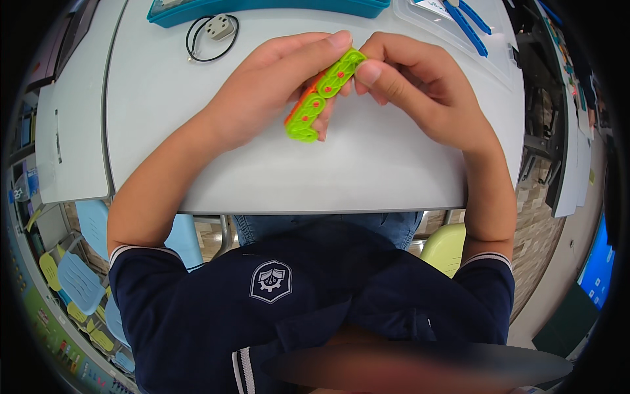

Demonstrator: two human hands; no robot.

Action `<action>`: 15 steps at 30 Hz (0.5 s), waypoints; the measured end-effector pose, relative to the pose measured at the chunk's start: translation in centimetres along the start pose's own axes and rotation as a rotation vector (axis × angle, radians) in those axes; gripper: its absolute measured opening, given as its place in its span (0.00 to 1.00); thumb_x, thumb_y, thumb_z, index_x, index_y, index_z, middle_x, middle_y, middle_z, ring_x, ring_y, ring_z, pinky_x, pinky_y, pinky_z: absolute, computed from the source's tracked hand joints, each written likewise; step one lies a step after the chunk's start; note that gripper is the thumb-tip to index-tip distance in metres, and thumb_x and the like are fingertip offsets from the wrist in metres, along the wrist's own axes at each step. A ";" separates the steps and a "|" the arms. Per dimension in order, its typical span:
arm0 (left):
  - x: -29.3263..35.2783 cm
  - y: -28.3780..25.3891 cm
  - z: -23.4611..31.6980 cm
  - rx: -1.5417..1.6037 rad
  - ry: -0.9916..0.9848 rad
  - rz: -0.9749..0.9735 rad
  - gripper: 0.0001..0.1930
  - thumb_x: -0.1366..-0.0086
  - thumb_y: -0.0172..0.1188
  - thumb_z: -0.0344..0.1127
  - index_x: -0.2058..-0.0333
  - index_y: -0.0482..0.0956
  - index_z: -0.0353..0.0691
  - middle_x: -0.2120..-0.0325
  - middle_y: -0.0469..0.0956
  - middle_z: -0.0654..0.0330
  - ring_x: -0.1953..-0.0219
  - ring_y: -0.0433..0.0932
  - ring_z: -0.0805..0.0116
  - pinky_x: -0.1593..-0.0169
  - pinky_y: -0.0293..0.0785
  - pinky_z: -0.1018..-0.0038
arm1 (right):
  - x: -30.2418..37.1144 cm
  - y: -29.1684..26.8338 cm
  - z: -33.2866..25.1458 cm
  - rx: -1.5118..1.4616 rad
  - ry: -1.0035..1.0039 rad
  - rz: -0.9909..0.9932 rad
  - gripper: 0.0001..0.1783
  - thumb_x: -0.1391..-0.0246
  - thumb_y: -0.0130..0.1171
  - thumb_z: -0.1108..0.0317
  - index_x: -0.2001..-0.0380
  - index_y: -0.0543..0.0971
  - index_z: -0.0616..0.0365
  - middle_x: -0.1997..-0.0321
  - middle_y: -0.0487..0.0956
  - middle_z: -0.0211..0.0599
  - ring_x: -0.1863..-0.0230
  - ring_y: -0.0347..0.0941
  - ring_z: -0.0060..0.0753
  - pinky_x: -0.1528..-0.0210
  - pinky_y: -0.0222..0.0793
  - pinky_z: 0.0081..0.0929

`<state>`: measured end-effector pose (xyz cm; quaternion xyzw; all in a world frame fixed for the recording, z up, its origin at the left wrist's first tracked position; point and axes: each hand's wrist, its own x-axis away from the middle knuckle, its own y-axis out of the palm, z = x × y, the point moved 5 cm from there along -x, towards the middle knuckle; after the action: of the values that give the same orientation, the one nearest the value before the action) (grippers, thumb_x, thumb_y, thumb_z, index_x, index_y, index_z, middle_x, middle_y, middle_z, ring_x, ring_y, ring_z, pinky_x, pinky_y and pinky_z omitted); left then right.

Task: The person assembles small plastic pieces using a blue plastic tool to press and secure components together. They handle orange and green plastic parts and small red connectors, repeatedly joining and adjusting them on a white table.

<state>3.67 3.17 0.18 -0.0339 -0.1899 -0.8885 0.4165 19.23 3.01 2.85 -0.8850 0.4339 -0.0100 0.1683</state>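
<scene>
Between my hands, above the white table, is a small assembly of lime-green plastic building pieces (306, 120) with red pins and an orange-red strip along its left side. It slants from lower left to upper right. My left hand (279, 75) is closed around it from the left, thumb stretched along its upper edge and fingertips showing beneath. My right hand (420, 85) pinches the assembly's upper right end between thumb and index finger, the other fingers curled. The left palm hides part of the orange-red side.
On the white table (367, 177) lies a grey-beige block with a black cable (220, 27). A teal tray (269, 12) stands at the far edge. Blue-handled pliers (469, 29) rest on a clear plastic lid (430, 26) at far right. Chairs stand around the table.
</scene>
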 end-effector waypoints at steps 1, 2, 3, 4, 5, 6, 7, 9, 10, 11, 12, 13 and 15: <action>0.1 0.2 0.0 -0.010 -0.018 0.007 0.22 0.25 0.46 0.52 0.58 0.74 0.37 0.76 0.74 0.62 0.82 0.72 0.76 0.71 0.77 0.76 | 0.0 0.2 -0.1 -0.008 0.009 -0.002 0.13 0.33 0.55 0.62 0.66 0.79 0.62 0.74 0.75 0.26 0.72 0.66 0.14 0.69 0.63 0.16; 0.2 0.3 0.0 -0.035 -0.021 0.035 0.22 0.26 0.46 0.53 0.59 0.74 0.37 0.77 0.73 0.62 0.83 0.70 0.77 0.73 0.75 0.77 | 0.1 0.5 -0.2 -0.021 0.011 -0.002 0.13 0.33 0.56 0.62 0.66 0.79 0.62 0.74 0.75 0.26 0.72 0.66 0.14 0.69 0.62 0.16; 0.3 0.4 0.0 -0.053 -0.018 0.072 0.22 0.26 0.46 0.53 0.60 0.74 0.37 0.78 0.72 0.63 0.84 0.69 0.77 0.74 0.74 0.78 | 0.1 0.7 -0.4 -0.058 -0.006 -0.001 0.13 0.33 0.56 0.63 0.67 0.79 0.62 0.74 0.74 0.26 0.72 0.66 0.14 0.69 0.62 0.16; 0.4 0.6 0.3 -0.068 0.028 0.077 0.22 0.26 0.46 0.54 0.61 0.74 0.37 0.79 0.71 0.63 0.86 0.67 0.78 0.75 0.73 0.78 | 0.1 0.7 -0.5 -0.049 0.005 0.011 0.12 0.34 0.56 0.64 0.67 0.78 0.62 0.75 0.74 0.25 0.73 0.65 0.13 0.70 0.61 0.16; 0.4 0.5 0.2 -0.050 -0.004 0.092 0.22 0.26 0.45 0.54 0.62 0.74 0.37 0.80 0.70 0.63 0.86 0.66 0.78 0.76 0.72 0.79 | 0.1 0.7 -0.6 -0.064 -0.002 0.024 0.12 0.34 0.57 0.64 0.68 0.78 0.62 0.76 0.73 0.25 0.74 0.64 0.13 0.71 0.60 0.16; 0.4 0.7 0.3 -0.031 0.009 0.077 0.22 0.25 0.45 0.54 0.62 0.73 0.37 0.80 0.70 0.63 0.86 0.65 0.78 0.76 0.71 0.79 | 0.1 0.7 -0.7 -0.082 -0.010 0.029 0.11 0.34 0.57 0.65 0.68 0.78 0.62 0.77 0.72 0.25 0.75 0.63 0.13 0.72 0.59 0.17; 0.3 0.8 0.3 -0.011 0.021 0.061 0.22 0.25 0.45 0.53 0.62 0.73 0.37 0.81 0.69 0.63 0.86 0.65 0.79 0.77 0.69 0.79 | 0.2 0.7 -0.8 -0.018 -0.005 0.011 0.10 0.35 0.57 0.67 0.68 0.77 0.63 0.75 0.74 0.27 0.74 0.64 0.14 0.71 0.60 0.17; 0.4 1.0 0.1 0.033 0.018 0.088 0.22 0.25 0.45 0.53 0.64 0.73 0.37 0.82 0.68 0.64 0.87 0.63 0.79 0.78 0.68 0.79 | 0.4 0.4 -0.9 0.103 0.004 -0.042 0.07 0.35 0.55 0.72 0.68 0.76 0.65 0.71 0.76 0.30 0.72 0.66 0.17 0.69 0.62 0.17; 0.5 1.0 0.0 0.038 0.017 0.095 0.22 0.25 0.45 0.53 0.64 0.72 0.38 0.83 0.68 0.65 0.87 0.62 0.79 0.78 0.67 0.79 | 0.4 0.3 -1.0 0.115 -0.020 -0.028 0.07 0.36 0.56 0.73 0.68 0.77 0.65 0.71 0.77 0.31 0.72 0.67 0.17 0.69 0.62 0.17; 0.5 1.0 -0.1 0.072 0.011 0.085 0.22 0.25 0.45 0.53 0.65 0.72 0.38 0.83 0.67 0.65 0.87 0.62 0.79 0.78 0.67 0.79 | 0.4 0.2 -1.0 0.126 -0.044 -0.013 0.06 0.37 0.57 0.74 0.69 0.77 0.66 0.71 0.77 0.33 0.72 0.68 0.18 0.69 0.63 0.18; 0.5 1.1 0.0 0.088 0.005 0.070 0.22 0.25 0.45 0.52 0.65 0.72 0.38 0.84 0.66 0.66 0.87 0.62 0.80 0.78 0.66 0.79 | 0.4 0.1 -1.0 0.143 -0.070 0.001 0.06 0.38 0.57 0.76 0.69 0.77 0.66 0.71 0.77 0.34 0.71 0.69 0.19 0.69 0.63 0.18; 0.5 1.2 0.1 0.090 0.009 0.051 0.21 0.25 0.44 0.52 0.65 0.72 0.38 0.84 0.66 0.66 0.87 0.61 0.80 0.78 0.66 0.79 | 0.4 0.1 -1.0 0.154 -0.081 0.006 0.05 0.39 0.58 0.76 0.69 0.78 0.67 0.71 0.78 0.35 0.71 0.70 0.20 0.69 0.63 0.18; 0.6 1.3 0.2 0.115 -0.003 0.040 0.21 0.25 0.44 0.52 0.65 0.72 0.38 0.85 0.65 0.67 0.87 0.61 0.80 0.77 0.66 0.79 | 0.5 0.0 -1.2 0.184 -0.106 0.016 0.04 0.40 0.58 0.77 0.68 0.79 0.67 0.71 0.78 0.36 0.71 0.71 0.21 0.69 0.64 0.19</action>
<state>4.28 2.04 0.90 -0.0148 -0.2404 -0.8675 0.4352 19.29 2.28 3.87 -0.8618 0.4286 -0.0017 0.2715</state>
